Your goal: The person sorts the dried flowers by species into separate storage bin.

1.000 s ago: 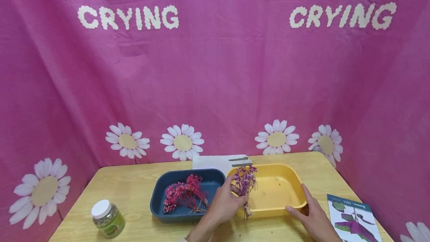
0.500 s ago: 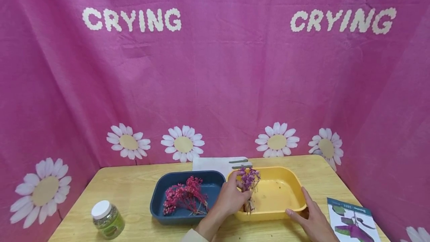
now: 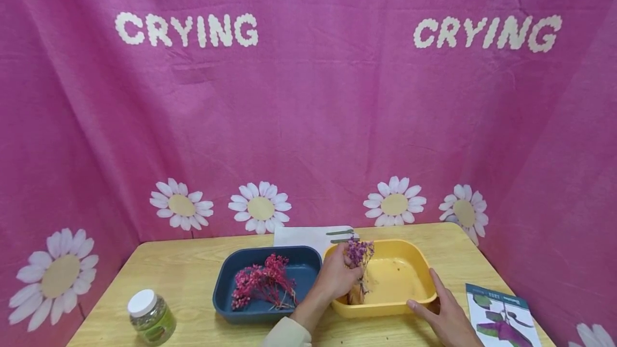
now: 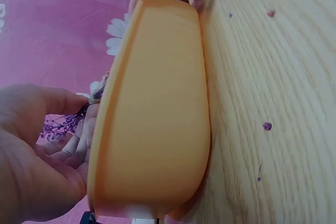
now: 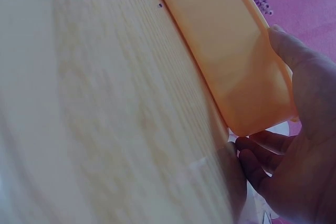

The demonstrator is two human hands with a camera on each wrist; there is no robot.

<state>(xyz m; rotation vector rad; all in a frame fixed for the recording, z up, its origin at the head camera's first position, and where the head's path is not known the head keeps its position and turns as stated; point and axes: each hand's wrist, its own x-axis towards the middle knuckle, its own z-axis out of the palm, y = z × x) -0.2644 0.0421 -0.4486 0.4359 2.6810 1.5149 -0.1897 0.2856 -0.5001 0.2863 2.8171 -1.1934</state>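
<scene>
A small bunch of purple dried flowers [image 3: 361, 251] is pinched between the thumb and fingers of my left hand [image 3: 336, 278], at the left end of the yellow tray [image 3: 400, 284]. Its stems reach down inside the tray. In the left wrist view the tray's wall [image 4: 152, 103] hides part of the bunch, and the thumb meets the fingers at the stems. My right hand [image 3: 448, 312] holds the tray's near right corner. In the right wrist view its thumb lies on the rim and its fingers [image 5: 257, 169] bend around the outer side.
Left of the yellow tray stands a dark blue tray [image 3: 222, 283] with pink dried flowers [image 3: 265, 283] in it. A white-lidded jar [image 3: 153, 317] is at front left. A printed booklet [image 3: 503, 317] lies at right, and a white sheet [image 3: 308, 235] lies behind the trays.
My left hand has moved slightly right and deeper into the yellow tray, and the purple flowers' stems, earlier across the near rim, are now inside. The right hand keeps its hold.
</scene>
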